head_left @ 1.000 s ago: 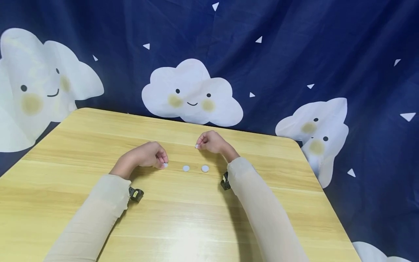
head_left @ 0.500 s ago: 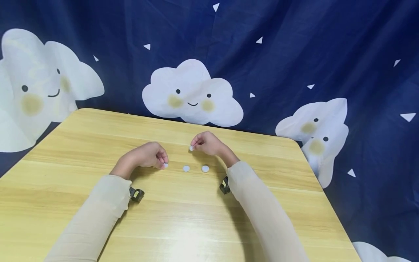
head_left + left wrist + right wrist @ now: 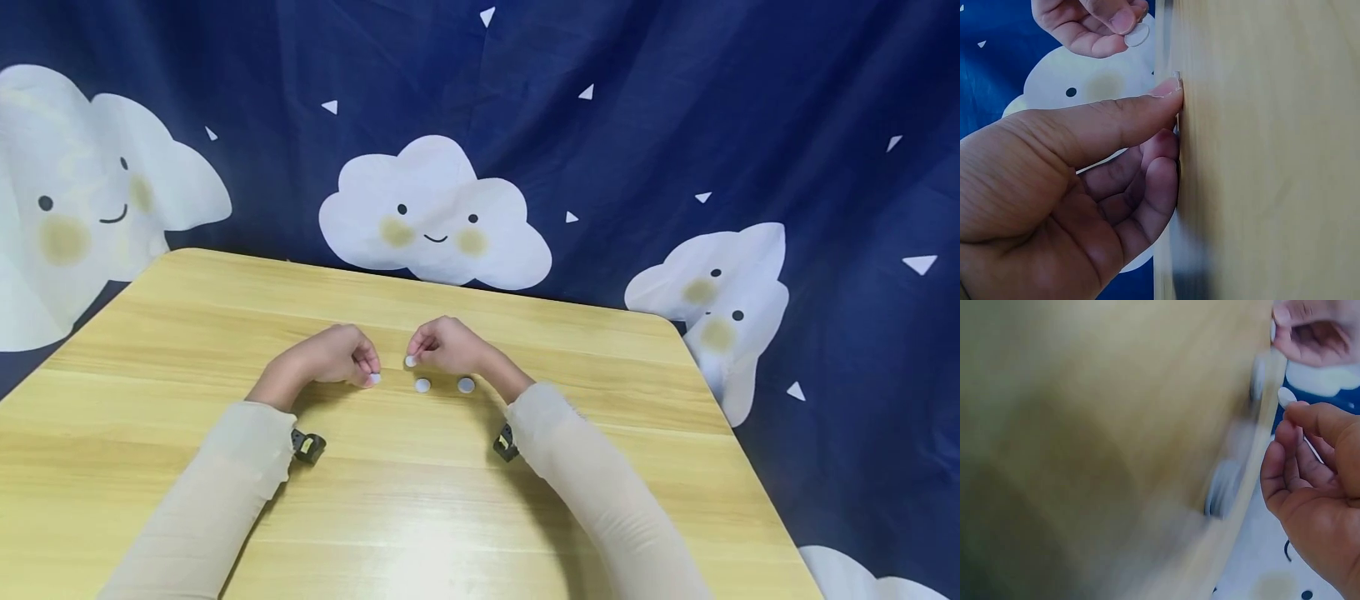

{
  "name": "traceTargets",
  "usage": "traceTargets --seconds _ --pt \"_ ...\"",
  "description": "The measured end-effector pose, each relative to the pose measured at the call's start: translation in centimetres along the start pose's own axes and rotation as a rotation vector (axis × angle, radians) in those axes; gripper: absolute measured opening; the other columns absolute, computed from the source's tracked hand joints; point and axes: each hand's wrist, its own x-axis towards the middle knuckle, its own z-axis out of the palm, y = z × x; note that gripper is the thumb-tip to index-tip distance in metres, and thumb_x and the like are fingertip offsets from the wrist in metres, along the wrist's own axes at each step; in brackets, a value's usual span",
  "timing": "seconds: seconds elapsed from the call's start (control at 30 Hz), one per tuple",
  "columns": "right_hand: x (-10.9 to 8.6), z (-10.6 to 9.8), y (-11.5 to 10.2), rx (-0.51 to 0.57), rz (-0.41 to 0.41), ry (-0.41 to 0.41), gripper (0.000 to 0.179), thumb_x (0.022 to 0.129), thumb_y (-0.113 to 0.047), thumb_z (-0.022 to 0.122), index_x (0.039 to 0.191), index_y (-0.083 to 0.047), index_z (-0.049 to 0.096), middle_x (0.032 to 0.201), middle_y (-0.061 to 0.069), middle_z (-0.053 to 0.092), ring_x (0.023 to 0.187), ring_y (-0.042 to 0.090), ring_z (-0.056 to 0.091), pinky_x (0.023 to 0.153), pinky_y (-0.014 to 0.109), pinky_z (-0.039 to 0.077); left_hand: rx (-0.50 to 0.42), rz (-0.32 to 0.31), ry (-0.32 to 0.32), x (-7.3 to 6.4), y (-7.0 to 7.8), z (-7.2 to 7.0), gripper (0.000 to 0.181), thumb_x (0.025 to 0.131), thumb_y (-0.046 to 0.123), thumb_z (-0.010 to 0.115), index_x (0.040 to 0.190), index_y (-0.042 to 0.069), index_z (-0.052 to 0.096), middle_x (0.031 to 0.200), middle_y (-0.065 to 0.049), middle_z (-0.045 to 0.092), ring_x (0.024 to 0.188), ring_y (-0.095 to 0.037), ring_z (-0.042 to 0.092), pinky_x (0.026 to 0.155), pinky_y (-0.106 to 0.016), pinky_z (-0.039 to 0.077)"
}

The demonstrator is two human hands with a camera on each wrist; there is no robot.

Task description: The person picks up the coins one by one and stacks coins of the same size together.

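Note:
My left hand (image 3: 335, 357) is low at the table with its fingers curled. It holds a small white disc (image 3: 376, 378) at its fingertips, seen edge-on in the left wrist view at the thumb tip. My right hand (image 3: 448, 346) pinches another white disc (image 3: 410, 361) between thumb and fingers, raised off the tabletop. That pinched disc (image 3: 1286, 397) shows clearly in the right wrist view. Two more white discs lie flat in front of the right hand: a nearer-left disc (image 3: 422, 385) and a slightly larger-looking disc (image 3: 466, 384) to its right.
The light wood table (image 3: 405, 500) spreads under both arms. A dark blue curtain (image 3: 600, 167) printed with clouds hangs behind its far edge. Small black wrist cameras, left camera (image 3: 308, 447) and right camera (image 3: 506, 443), stick out below the sleeves.
My right hand has moved left and a little toward me, carrying its disc closer to the left hand. The left hand and the two lying discs have stayed in place.

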Motion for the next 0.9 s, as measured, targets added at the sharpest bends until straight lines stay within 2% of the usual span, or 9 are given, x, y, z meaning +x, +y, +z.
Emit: traceTargets --seconds 0.2,0.53,0.8,0.9 --pt "0.2 1.5 -1.2 0.034 -0.017 -0.039 0.004 0.095 -0.002 0.071 0.098 0.0 0.073 0.088 0.003 0.073 0.08 0.007 0.065 0.076 0.019 0.054 0.01 -0.013 0.005 -0.4 0.1 -0.1 0.008 0.085 0.008 0.082 0.088 0.008 0.074 0.078 0.001 0.066 0.074 -0.015 0.057 0.074 -0.032 0.049" --pt "0.7 3.1 -2.8 0.117 0.039 -0.033 0.005 0.094 0.0 0.07 0.098 -0.001 0.073 0.087 0.003 0.074 0.079 0.006 0.066 0.073 0.019 0.053 0.042 -0.047 0.023 -0.5 0.1 -0.2 0.011 0.083 0.011 0.085 0.084 0.01 0.074 0.077 0.001 0.066 0.072 -0.015 0.055 0.069 -0.03 0.047" --pt "1.4 3.9 -3.0 0.114 0.078 -0.038 0.007 0.095 0.002 0.067 0.095 -0.001 0.073 0.08 0.001 0.071 0.061 0.006 0.057 0.056 0.019 0.045 0.042 -0.039 0.028 -0.4 0.0 -0.3 0.012 0.082 0.01 0.086 0.083 0.009 0.074 0.075 0.0 0.065 0.071 -0.015 0.055 0.068 -0.031 0.048" --pt "1.6 4.0 -3.0 0.118 0.103 -0.026 0.006 0.095 0.001 0.067 0.094 -0.002 0.073 0.078 0.0 0.071 0.059 0.007 0.054 0.055 0.019 0.044 0.037 -0.039 0.029 -0.4 0.1 -0.3 0.012 0.082 0.009 0.086 0.083 0.008 0.074 0.075 0.0 0.065 0.071 -0.015 0.055 0.068 -0.03 0.048"
